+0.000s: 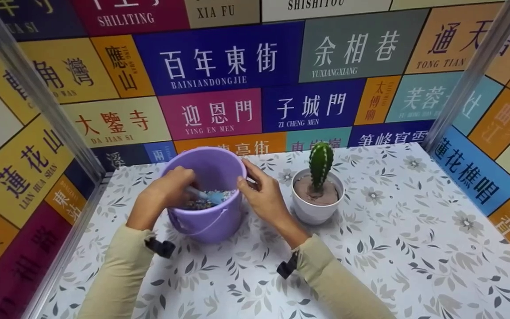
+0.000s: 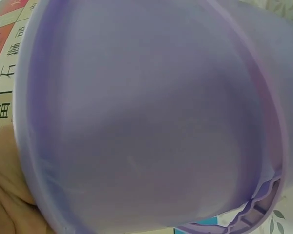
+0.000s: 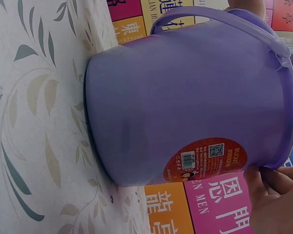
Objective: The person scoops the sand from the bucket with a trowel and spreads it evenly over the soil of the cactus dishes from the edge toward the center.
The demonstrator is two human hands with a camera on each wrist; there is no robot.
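Note:
A purple bucket (image 1: 222,223) stands slightly tilted on the table, with its handle hanging down the front. My left hand (image 1: 168,190) reaches over the rim into it and holds the handle of a small light-blue shovel (image 1: 216,196). The shovel's blade rests on gravelly, multicoloured potting mix (image 1: 197,204) at the bottom. With fingers and thumb, my right hand (image 1: 264,192) grips the bucket's right rim. In the right wrist view that hand (image 3: 278,200) pinches the rim below a red label (image 3: 205,161). The left wrist view shows mostly purple bucket wall (image 2: 146,117).
A cactus (image 1: 320,166) in a white pot (image 1: 314,210) stands right of the bucket, close to my right forearm. Leaf-patterned cloth (image 1: 392,248) covers the table. Behind rises a wall of coloured sign panels (image 1: 219,57), with clear upright edges (image 1: 472,75) at the corners.

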